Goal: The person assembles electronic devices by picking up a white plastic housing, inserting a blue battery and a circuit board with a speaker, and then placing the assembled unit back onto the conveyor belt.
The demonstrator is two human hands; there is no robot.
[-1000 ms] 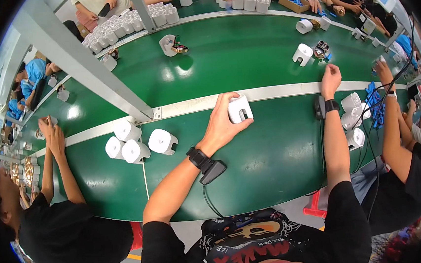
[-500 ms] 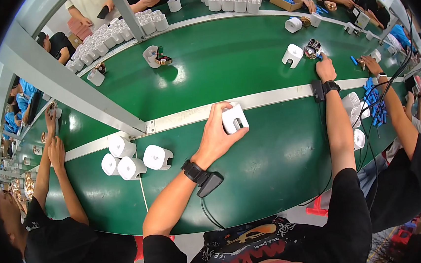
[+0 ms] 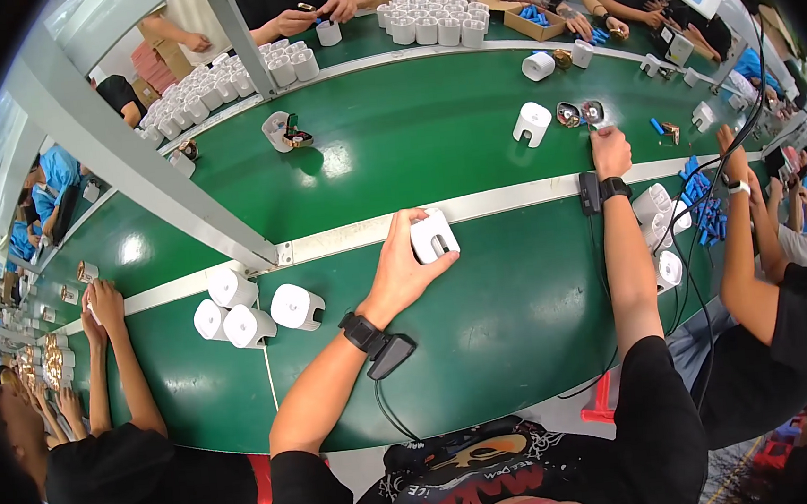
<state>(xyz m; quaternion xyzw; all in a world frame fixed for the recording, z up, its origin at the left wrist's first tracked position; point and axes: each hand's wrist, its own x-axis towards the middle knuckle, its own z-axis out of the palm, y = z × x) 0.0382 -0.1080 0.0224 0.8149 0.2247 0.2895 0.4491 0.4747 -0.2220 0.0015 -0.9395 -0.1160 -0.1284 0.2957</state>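
In my left hand (image 3: 403, 263) is a white slotted plastic housing (image 3: 435, 236), tilted above the near edge of the pale rail, with thumb and fingers around its sides. My right hand (image 3: 612, 151) reaches over the rail onto the green belt. Its fingers are closed at the near side of an opened metallic assembly (image 3: 592, 112) lying as two round-cornered halves. What they pinch, if anything, is too small to tell. Just left of that assembly another white housing (image 3: 532, 123) stands with its slot facing me.
Several white housings (image 3: 250, 327) stand at the left on the near table, more (image 3: 667, 270) at the right beside a pile of blue cylinders (image 3: 703, 200). A grey post (image 3: 149, 149) rises at the left. Black cables (image 3: 708, 266) hang at the right, near a co-worker's arm (image 3: 739, 235).
The whole view has shifted slightly. The metallic assembly now shows as two separate halves. The right neighbour's hand has drawn back from the belt; the left neighbour's hands have come nearer.
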